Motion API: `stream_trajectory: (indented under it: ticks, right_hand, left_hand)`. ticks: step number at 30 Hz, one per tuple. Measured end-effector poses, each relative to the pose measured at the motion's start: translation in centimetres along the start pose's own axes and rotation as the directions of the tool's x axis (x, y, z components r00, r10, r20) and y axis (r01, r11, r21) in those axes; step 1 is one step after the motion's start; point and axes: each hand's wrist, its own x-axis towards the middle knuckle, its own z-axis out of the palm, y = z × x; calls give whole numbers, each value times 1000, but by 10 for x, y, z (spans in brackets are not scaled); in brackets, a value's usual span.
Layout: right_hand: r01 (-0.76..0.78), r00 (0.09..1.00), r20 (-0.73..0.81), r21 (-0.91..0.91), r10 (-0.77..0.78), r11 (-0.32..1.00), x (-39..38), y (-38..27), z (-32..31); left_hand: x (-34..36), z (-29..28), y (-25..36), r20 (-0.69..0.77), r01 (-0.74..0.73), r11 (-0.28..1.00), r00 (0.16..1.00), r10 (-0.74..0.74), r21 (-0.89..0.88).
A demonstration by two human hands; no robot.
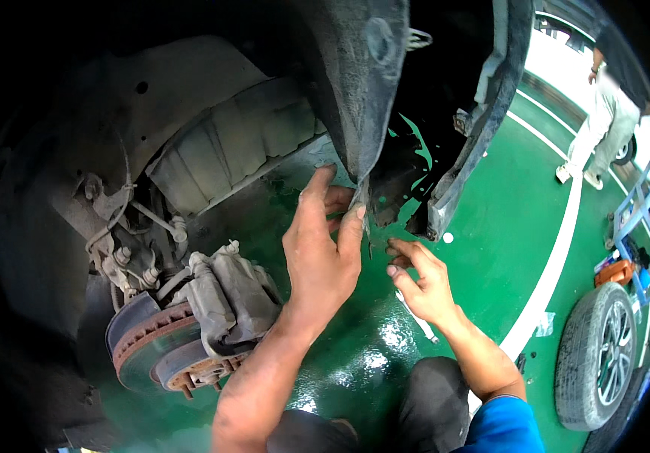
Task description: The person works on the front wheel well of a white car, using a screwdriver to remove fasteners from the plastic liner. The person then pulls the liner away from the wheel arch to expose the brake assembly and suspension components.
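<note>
My left hand [321, 249] pinches the lower tip of a grey wheel arch liner [366, 90], thumb on the near side. The liner hangs down and narrows where I hold it. To the right, my right hand [424, 283] is closed, its thumb bent toward the curled fingertips; whatever lies between them is too small to make out. It is just right of the liner's tip, apart from my left hand. Left of my hands sit the brake caliper [230, 298] and the rusty brake disc [155, 343]. A slim silver tool [419, 321] lies on the floor beneath my right hand.
A dark bumper edge [483, 128] hangs right of the liner. A removed wheel [598, 356] stands at the right, near a blue-grey cart [638, 211] with an orange item [615, 272]. Another person [604, 113] is on the green floor [491, 249] beyond.
</note>
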Motion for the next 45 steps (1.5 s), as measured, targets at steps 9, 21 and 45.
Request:
stream_trajectory:
  ticks: [9,21,45]
  right_hand:
    - [-65,994,78,-116,74,991,-19,13,-46]
    - [-188,962,143,-268,232,945,-39,39,-79]
    - [-546,810,244,-20,534,837,-30,139,-84]
  left_hand:
    - [-3,10,-5,-1,-88,996,996,88,1]
    - [-10,25,-6,-15,-57,998,998,56,-39]
    - [-52,98,-43,83,332,932,943,-324,-142]
